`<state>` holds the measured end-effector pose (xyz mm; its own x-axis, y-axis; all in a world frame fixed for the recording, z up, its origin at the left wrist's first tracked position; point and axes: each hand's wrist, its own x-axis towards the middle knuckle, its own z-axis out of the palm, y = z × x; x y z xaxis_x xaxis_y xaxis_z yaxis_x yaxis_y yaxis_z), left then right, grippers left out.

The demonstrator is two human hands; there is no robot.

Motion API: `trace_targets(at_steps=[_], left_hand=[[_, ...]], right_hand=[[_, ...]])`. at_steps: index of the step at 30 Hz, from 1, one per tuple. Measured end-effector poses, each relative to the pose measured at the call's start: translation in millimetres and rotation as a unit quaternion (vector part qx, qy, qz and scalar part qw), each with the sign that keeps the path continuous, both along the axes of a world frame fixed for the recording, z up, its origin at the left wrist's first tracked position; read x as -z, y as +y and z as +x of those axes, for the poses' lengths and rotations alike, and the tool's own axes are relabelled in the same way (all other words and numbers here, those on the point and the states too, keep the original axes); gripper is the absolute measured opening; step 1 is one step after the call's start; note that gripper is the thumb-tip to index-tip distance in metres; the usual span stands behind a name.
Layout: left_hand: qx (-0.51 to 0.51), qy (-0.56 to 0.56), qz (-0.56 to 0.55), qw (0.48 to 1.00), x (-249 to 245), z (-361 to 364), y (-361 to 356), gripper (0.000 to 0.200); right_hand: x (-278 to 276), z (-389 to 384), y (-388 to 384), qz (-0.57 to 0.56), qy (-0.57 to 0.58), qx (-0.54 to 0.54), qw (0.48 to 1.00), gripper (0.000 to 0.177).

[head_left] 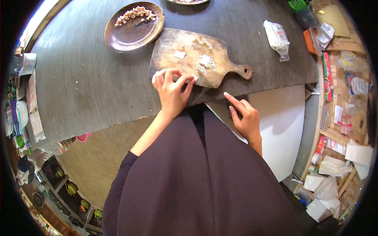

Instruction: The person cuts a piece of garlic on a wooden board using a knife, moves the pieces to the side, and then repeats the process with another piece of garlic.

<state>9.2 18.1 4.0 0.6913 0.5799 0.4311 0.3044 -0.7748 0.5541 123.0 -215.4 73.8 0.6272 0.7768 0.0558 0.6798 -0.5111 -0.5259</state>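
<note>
A wooden cutting board with a handle lies near the table's front edge. On its lower edge my left hand is closed, fingertips pinching a small white piece. My right hand is closed around a knife, index finger stretched along it; the handle is mostly hidden by the hand. The thin knife blade reaches onto the board beside the white piece. Small white chopped bits form a pile past the blade. A flat white square and a pale curled strip lie farther up the board.
A brown plate with diced pinkish-brown pieces touches the board's upper left. Another plate is cut off at the top. A plastic packet lies right on the dark table. Bags and boxes line the right wall.
</note>
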Motion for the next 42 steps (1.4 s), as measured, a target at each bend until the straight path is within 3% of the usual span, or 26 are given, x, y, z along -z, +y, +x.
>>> trace_targets(at_steps=[32,42], left_hand=[[0.005,-0.009,-0.008,1.000,0.6,-0.2,0.4,0.016],[0.001,-0.011,-0.005,1.000,-0.2,0.5,-0.1,0.015]], right_hand=[[0.1,-5.8,25.9,-0.030,0.004,-0.024,0.999,0.054],[-9.4,-8.2,-12.1,-0.032,0.008,-0.015,0.999,0.052]])
